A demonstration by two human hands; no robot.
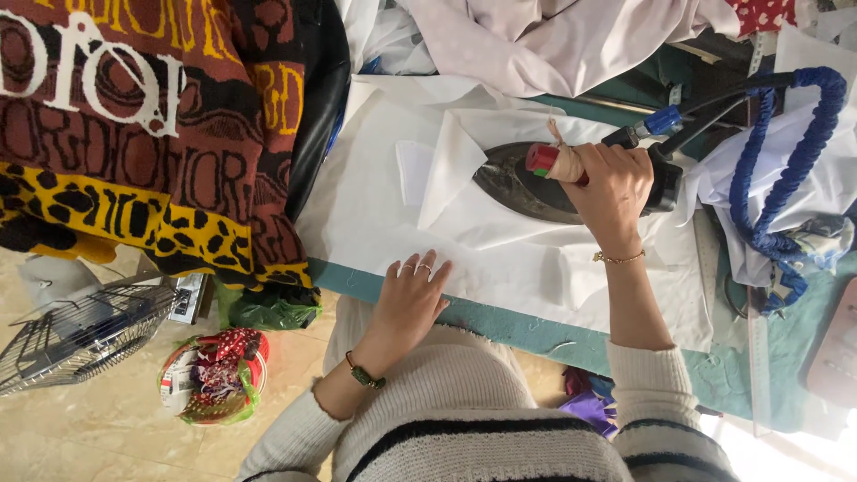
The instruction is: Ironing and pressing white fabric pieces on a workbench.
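Nearest, at the tabletop's point(536, 332) teal near edge, the left hand point(409, 299) lies flat and spread, fingers splayed wide, pressing down the smooth white fabric point(375, 205). It grips nothing. Two thin rings sit on its fingers, and a dark beaded bracelet circles the wrist. Both sleeves are ribbed cream knit with dark stripes.

Further in, the right hand point(611, 183) is wrapped tight round the handle of one steam iron point(527, 183). The handle is bound in beige tape with a red end, and a fine gold chain sits on that wrist. The iron's dark, pointed soleplate rests flat on a folded white piece, its tip towards the left, about midway across the tabletop. A thick hose point(790, 170) wound in blue cord loops from the iron's rear towards the right edge.

At the far edge lies a heap of crumpled pale cloth point(553, 36). Over the left end hangs a heavy knitted throw point(134, 134) in maroon, yellow and black, leopard-spotted. On the tiled floor below stand one wire fan cage point(80, 330) and one round woven basket point(214, 375) of scraps.
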